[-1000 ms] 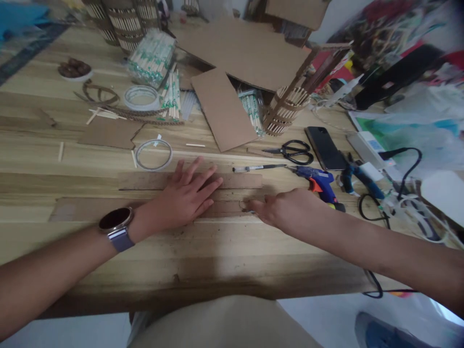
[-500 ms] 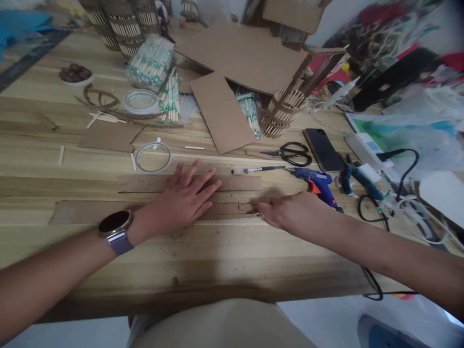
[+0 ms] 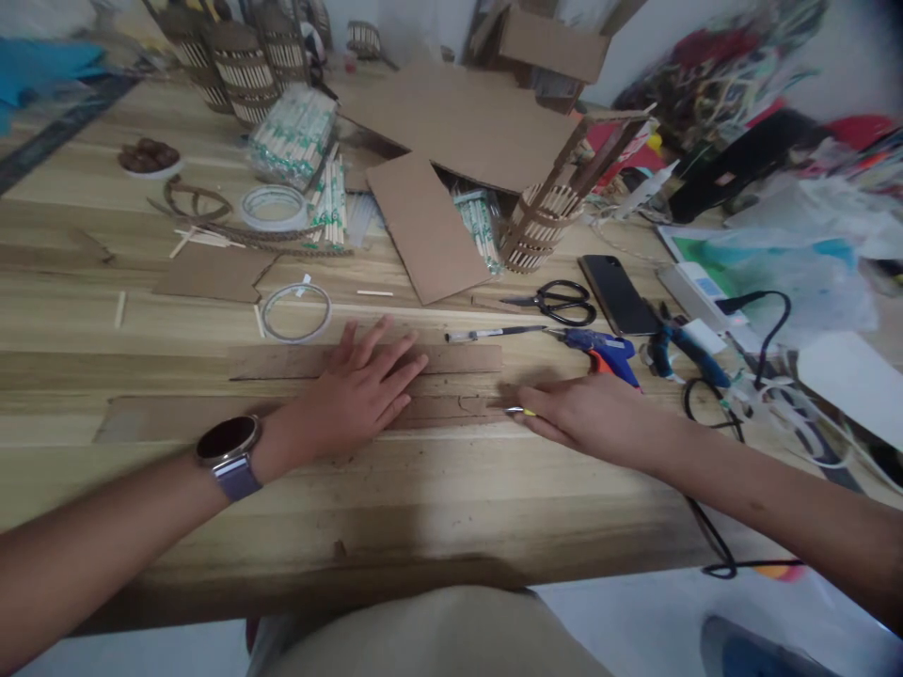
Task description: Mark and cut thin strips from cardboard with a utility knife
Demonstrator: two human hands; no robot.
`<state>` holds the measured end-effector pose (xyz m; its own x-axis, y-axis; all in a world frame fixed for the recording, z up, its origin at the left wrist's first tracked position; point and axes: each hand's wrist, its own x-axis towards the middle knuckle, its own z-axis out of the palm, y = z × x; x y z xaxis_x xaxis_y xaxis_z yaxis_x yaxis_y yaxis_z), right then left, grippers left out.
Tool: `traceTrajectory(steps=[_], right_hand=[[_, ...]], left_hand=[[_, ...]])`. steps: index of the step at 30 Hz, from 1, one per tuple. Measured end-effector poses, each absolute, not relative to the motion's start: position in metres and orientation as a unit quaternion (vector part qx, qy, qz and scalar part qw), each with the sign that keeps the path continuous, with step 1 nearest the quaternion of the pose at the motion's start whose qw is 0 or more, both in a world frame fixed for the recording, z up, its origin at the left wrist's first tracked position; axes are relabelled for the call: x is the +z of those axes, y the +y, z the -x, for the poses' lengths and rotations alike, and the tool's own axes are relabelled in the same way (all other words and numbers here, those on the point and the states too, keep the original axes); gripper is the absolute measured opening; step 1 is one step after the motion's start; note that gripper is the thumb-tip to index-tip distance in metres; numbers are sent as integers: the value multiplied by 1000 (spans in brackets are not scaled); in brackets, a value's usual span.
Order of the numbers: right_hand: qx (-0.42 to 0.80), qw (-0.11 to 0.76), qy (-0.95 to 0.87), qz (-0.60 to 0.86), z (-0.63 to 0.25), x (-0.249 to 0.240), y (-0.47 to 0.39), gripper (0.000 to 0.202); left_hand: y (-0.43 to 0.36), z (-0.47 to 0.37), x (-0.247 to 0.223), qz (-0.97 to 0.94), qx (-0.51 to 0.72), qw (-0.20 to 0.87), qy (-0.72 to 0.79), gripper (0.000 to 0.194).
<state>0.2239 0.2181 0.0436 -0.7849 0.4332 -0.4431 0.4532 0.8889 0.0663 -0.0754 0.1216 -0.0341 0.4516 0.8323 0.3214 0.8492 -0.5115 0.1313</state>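
My left hand [image 3: 363, 385] lies flat with its fingers spread, across two brown cardboard strips. Its fingers rest over the upper strip [image 3: 466, 358], and its palm covers the middle of the longer lower strip [image 3: 437, 411]. Pinched in my right hand [image 3: 593, 414] is a slim yellow craft knife [image 3: 520, 411], its silver tip pointing left at the right end of the lower strip. Most of the knife is hidden by the fingers. A dark line runs along the lower strip, and small brown crumbs dot the wood around it.
Beyond the strips lie a pen [image 3: 494, 333], black scissors [image 3: 557, 301], a blue glue gun [image 3: 599, 345], a phone [image 3: 619, 294] and pliers [image 3: 688, 357]. A tape roll [image 3: 296, 312] is left of them. Farther back are cardboard sheets [image 3: 430, 230], wrapped sticks [image 3: 294, 132] and a stick-covered basket [image 3: 540, 226].
My right hand has drawn slightly to the right, and more of the knife's tip and yellow body shows. My left hand stays in place on the strips. The view has shifted a little.
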Motion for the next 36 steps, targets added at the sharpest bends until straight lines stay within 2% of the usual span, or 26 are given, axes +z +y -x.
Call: traceTrajectory(steps=[3,7,12,19,25,31,36], right_hand=[[2,209,944,-254,-207,41,206,30],[-33,174,948,-266,-178,42,194,30],[-31,215,935,-280,-175,42,197,25],[-12,245,918,-311,-200,45,210,38],[-2,210,941,-265,-163,51,196,33],[-9,232,949,-216,-128,49,187,32],[-7,232,950,-208,-127,46,190,33]], left_hand=[[122,76,-34,853,-196,37,-483,38],[123,79,-33,853,-223,41,-471,33],[120,83,-27,835,-248,45,-490,34],[107,99,-31,818,-201,34,-538,40],[113,93,-27,834,-180,40,-520,46],[125,75,-27,846,-153,3,-511,53],[125,73,-33,843,-159,-22,-513,50]])
